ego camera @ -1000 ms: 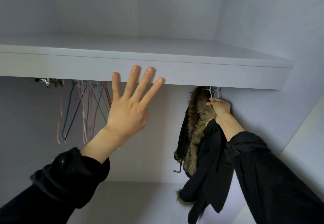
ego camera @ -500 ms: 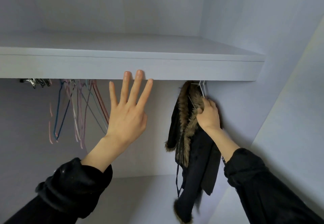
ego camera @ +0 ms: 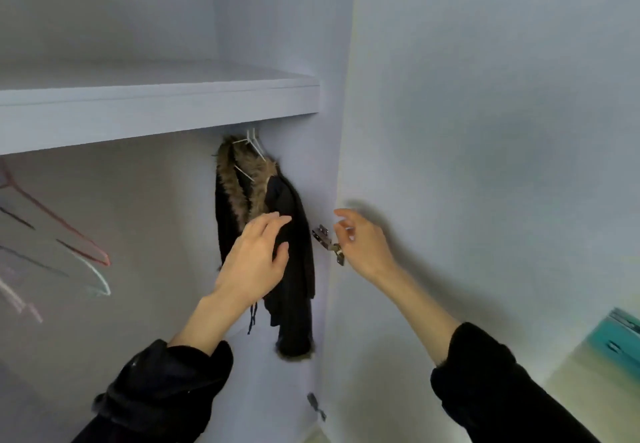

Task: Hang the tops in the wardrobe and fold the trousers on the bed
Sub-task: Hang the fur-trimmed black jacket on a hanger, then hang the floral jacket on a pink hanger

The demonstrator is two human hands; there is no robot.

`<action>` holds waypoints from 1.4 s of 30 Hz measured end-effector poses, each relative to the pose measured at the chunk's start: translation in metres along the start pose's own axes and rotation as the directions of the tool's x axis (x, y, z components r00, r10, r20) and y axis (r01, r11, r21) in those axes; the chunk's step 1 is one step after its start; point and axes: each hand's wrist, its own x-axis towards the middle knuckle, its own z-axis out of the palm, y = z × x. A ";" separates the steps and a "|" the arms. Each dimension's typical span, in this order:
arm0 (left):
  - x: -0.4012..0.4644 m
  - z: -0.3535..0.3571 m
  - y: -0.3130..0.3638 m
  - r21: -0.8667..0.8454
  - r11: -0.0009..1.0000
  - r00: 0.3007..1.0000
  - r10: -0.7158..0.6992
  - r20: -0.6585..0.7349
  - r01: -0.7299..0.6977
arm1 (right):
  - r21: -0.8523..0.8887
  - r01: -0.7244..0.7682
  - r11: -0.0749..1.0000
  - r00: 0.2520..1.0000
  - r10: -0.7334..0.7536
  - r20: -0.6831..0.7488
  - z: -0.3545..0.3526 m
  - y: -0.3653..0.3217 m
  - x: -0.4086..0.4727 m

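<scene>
A black jacket (ego camera: pixel 294 234) with a brown fur collar hangs on a white hanger (ego camera: pixel 252 141) at the right end of the wardrobe, just under the shelf (ego camera: pixel 156 106). My left hand (ego camera: pixel 256 259) is in front of the jacket, fingers relaxed and slightly bent, holding nothing. My right hand (ego camera: pixel 363 241) hovers to the right of the jacket near the door hinge, fingers loosely curled and empty. Both arms wear black sleeves.
Several empty coloured hangers (ego camera: pixel 69 245) hang at the left under the shelf. A metal hinge (ego camera: pixel 327 243) sits on the wardrobe's right side panel (ego camera: pixel 485 130). A second hinge (ego camera: pixel 315 404) is lower down. A teal thing (ego camera: pixel 616 342) shows at the right edge.
My right hand has let go of the hanger and dropped away to the right. My left hand came down from the shelf edge to the jacket. The view swung right.
</scene>
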 end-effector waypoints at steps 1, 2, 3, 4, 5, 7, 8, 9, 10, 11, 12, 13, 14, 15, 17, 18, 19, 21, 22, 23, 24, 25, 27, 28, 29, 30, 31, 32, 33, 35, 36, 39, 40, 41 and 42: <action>-0.007 0.005 0.010 -0.062 0.997 0.998 0.046 0.050 -0.043 | -0.027 -0.019 0.999 1.000 0.019 0.000 -0.011 0.005 -0.022; -0.015 0.011 0.020 -0.127 0.990 0.992 0.080 0.097 -0.068 | -0.057 -0.037 0.998 0.999 0.037 0.001 -0.020 0.012 -0.045; -0.025 0.018 0.030 -0.190 0.978 0.985 0.109 0.135 -0.083 | -0.085 -0.055 0.995 0.998 0.055 0.003 -0.029 0.019 -0.067; -0.036 0.025 0.041 -0.243 0.964 0.975 0.148 0.168 -0.104 | -0.104 -0.078 0.992 0.997 0.077 -0.008 -0.038 0.025 -0.090; -0.049 0.035 0.058 -0.297 0.945 0.961 0.200 0.191 -0.137 | -0.124 -0.118 0.985 0.993 0.114 -0.035 -0.052 0.034 -0.119; -0.071 0.052 0.086 -0.379 0.912 0.939 0.259 0.228 -0.159 | -0.122 -0.207 0.971 0.977 0.199 -0.077 -0.076 0.047 -0.164; -0.081 0.059 0.101 -0.420 0.892 0.923 0.291 0.251 -0.167 | -0.115 -0.259 0.959 0.963 0.248 -0.103 -0.089 0.052 -0.188; -0.093 0.066 0.120 -0.459 0.870 0.902 0.332 0.275 -0.181 | -0.117 -0.313 0.943 0.945 0.297 -0.135 -0.103 0.057 -0.214; -0.102 0.072 0.135 -0.487 0.852 0.882 0.368 0.295 -0.193 | -0.118 -0.355 0.927 0.928 0.334 -0.167 -0.115 0.060 -0.238; -0.111 0.079 0.150 -0.514 0.832 0.863 0.402 0.305 -0.206 | -0.115 -0.399 0.910 0.906 0.372 -0.201 -0.127 0.063 -0.260; -0.122 0.086 0.169 -0.543 0.810 0.840 0.441 0.316 -0.221 | -0.113 -0.447 0.888 0.879 0.412 -0.241 -0.141 0.066 -0.286; -0.132 0.091 0.185 -0.567 0.787 0.811 0.485 0.327 -0.242 | -0.110 -0.490 0.865 0.851 0.448 -0.274 -0.152 0.070 -0.310; -0.147 0.099 0.210 -0.595 0.758 0.762 0.545 0.350 -0.269 | -0.108 -0.546 0.831 0.810 0.491 -0.319 -0.168 0.074 -0.345; -0.160 0.106 0.231 -0.610 0.735 0.713 0.595 0.372 -0.295 | -0.105 -0.590 0.800 0.774 0.524 -0.354 -0.180 0.077 -0.375; -0.181 0.116 0.265 -0.636 0.699 0.644 0.657 0.391 -0.327 | -0.084 -0.663 0.744 0.708 0.587 -0.391 -0.201 0.081 -0.425; -0.191 0.119 0.285 -0.653 0.674 0.616 0.688 0.385 -0.345 | -0.063 -0.702 0.710 0.666 0.622 -0.412 -0.211 0.082 -0.452; -0.205 0.124 0.310 -0.673 0.642 0.577 0.725 0.376 -0.368 | -0.037 -0.738 0.674 0.616 0.651 -0.444 -0.224 0.083 -0.483; -0.230 0.132 0.356 -0.708 0.583 0.501 0.785 0.365 -0.398 | 0.016 -0.790 0.613 0.523 0.686 -0.505 -0.246 0.083 -0.538; -0.246 0.135 0.382 -0.725 0.550 0.451 0.816 0.362 -0.414 | 0.053 -0.813 0.580 0.468 0.705 -0.533 -0.256 0.083 -0.568; -0.264 0.138 0.407 -0.742 0.518 0.396 0.844 0.361 -0.427 | 0.087 -0.832 0.548 0.418 0.722 -0.551 -0.264 0.082 -0.598; -0.284 0.142 0.431 -0.761 0.480 0.339 0.871 0.355 -0.436 | 0.118 -0.849 0.515 0.370 0.739 -0.563 -0.271 0.081 -0.628; -0.307 0.147 0.457 -0.786 0.441 0.275 0.895 0.350 -0.434 | 0.144 -0.868 0.475 0.315 0.752 -0.578 -0.278 0.080 -0.660; -0.359 0.156 0.510 -0.837 0.359 0.143 0.933 0.330 -0.412 | 0.218 -0.896 0.388 0.188 0.774 -0.605 -0.291 0.081 -0.726; -0.385 0.161 0.534 -0.856 0.331 0.080 0.942 0.327 -0.397 | 0.251 -0.905 0.342 0.127 0.783 -0.609 -0.298 0.082 -0.757; -0.410 0.165 0.557 -0.868 0.312 0.023 0.944 0.329 -0.386 | 0.275 -0.914 0.298 0.072 0.786 -0.614 -0.304 0.084 -0.786; -0.431 0.169 0.576 -0.876 0.294 -0.026 0.944 0.328 -0.381 | 0.290 -0.919 0.267 0.031 0.783 -0.621 -0.310 0.085 -0.810; -0.451 0.174 0.596 -0.880 0.271 -0.068 0.945 0.321 -0.389 | 0.308 -0.918 0.248 -0.002 0.776 -0.630 -0.317 0.086 -0.833; -0.475 0.181 0.619 -0.884 0.249 -0.110 0.943 0.314 -0.395 | 0.333 -0.914 0.231 -0.041 0.766 -0.642 -0.325 0.088 -0.860; -0.497 0.186 0.639 -0.888 0.230 -0.146 0.940 0.309 -0.399 | 0.361 -0.909 0.210 -0.082 0.757 -0.649 -0.332 0.091 -0.885; -0.547 0.198 0.681 -0.899 0.204 -0.224 0.925 0.307 -0.388 | 0.401 -0.904 0.152 -0.164 0.741 -0.651 -0.343 0.103 -0.943; -0.570 0.205 0.699 -0.902 0.194 -0.259 0.916 0.308 -0.385 | 0.418 -0.900 0.125 -0.199 0.736 -0.647 -0.347 0.111 -0.968; -0.628 0.230 0.732 -0.901 0.205 -0.346 0.872 0.346 -0.383 | 0.482 -0.875 0.057 -0.287 0.738 -0.610 -0.353 0.136 -1.030; -0.647 0.240 0.739 -0.900 0.213 -0.378 0.852 0.362 -0.381 | 0.496 -0.868 0.031 -0.313 0.742 -0.594 -0.355 0.146 -1.049; -0.663 0.249 0.744 -0.898 0.212 -0.417 0.828 0.375 -0.386 | 0.512 -0.859 0.009 -0.335 0.746 -0.576 -0.357 0.157 -1.067; -0.685 0.262 0.751 -0.894 0.206 -0.453 0.803 0.386 -0.398 | 0.532 -0.846 -0.016 -0.362 0.750 -0.553 -0.357 0.170 -1.090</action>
